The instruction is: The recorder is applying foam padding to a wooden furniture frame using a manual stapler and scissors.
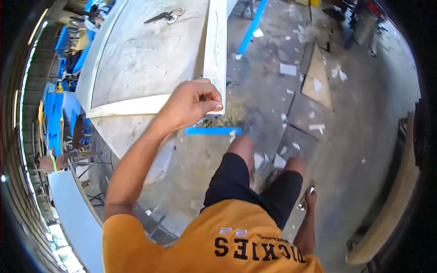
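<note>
My left hand is closed on the near right corner of a white strip frame on a pale board, its fingers curled over the edge. A dark tool with a pale, unclear part lies near the board's far end. My right hand hangs low beside my leg, closed on a small silver metal tool, too small to identify exactly.
Blue strips and white scraps litter the floor, with a tan panel. Stacked blue sheets and a light-blue panel stand left, near another person's arm. A long tan board lies along the right.
</note>
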